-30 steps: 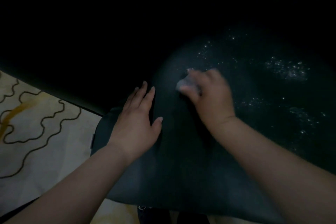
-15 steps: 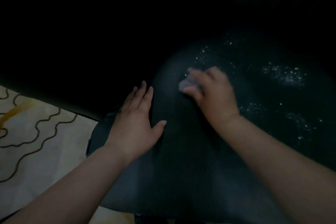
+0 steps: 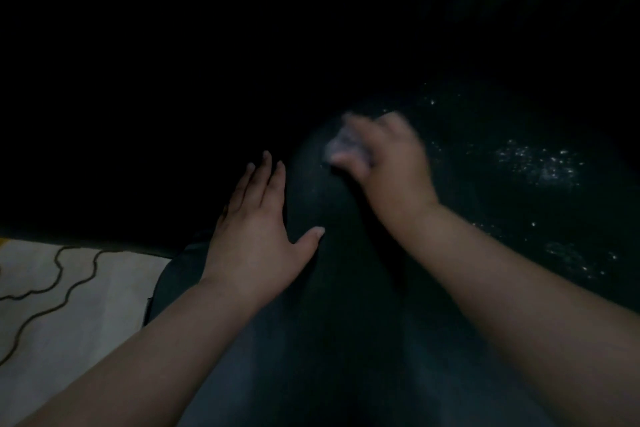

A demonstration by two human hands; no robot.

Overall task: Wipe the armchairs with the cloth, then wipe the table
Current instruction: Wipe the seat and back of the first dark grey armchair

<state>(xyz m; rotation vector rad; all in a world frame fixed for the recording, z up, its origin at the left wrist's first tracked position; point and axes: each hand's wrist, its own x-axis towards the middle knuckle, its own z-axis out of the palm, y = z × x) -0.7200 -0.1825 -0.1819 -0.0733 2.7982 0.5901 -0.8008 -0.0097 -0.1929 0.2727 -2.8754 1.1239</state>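
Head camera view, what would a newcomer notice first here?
The right hand at centre, blurred, grips a pale cloth against the dark armchair. The left hand lies flat beside it. Pale specks dot the seat to the right.

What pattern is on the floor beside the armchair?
Pale floor with dark wavy lines, seen lower left in the dim head view.

Smooth dark armchair point(image 3: 346, 305), white-speckled; pale crumpled cloth point(image 3: 343, 146)

hands point(image 3: 263, 236): 2 | cloth point(image 3: 343, 146): 1 | armchair point(image 3: 346, 340): 1 | patterned floor point(image 3: 69, 305): 1
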